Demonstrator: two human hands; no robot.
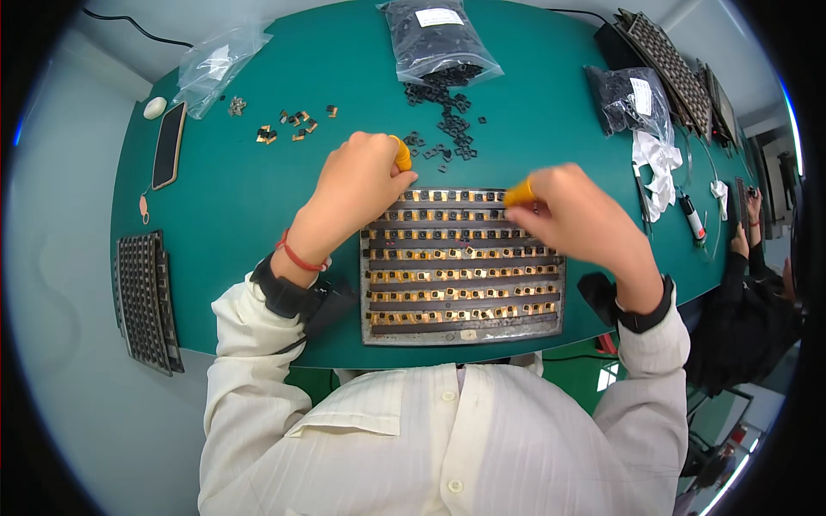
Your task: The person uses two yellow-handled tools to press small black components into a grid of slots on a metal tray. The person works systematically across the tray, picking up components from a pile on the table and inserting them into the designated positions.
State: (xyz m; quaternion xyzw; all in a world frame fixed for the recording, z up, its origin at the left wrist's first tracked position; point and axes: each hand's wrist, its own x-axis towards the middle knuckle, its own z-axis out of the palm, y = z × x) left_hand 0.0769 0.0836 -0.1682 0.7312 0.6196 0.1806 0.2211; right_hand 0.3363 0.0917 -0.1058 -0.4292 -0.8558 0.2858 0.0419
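Left hand (361, 179) and right hand (578, 217) curled, contents indiscernible; grey rectangular slotted tray (430, 328) lay centrally, presumably for easy reach.

On the table (258, 198), the tray (465, 337) lies just before the person, rows of small parts (447, 275) on it, the left hand (361, 172) at its far left corner and the right hand (572, 211) over its far right one. Behind it, loose pieces (456, 129) spread from the mouth of a bag (430, 47); left of them lie scattered parts (298, 125), then a phone (169, 146), with stacked trays (142, 297) nearer the person. To the right, a filled bag (615, 101) lies before a tray stack (667, 64), with a cloth (658, 172) nearer the person.
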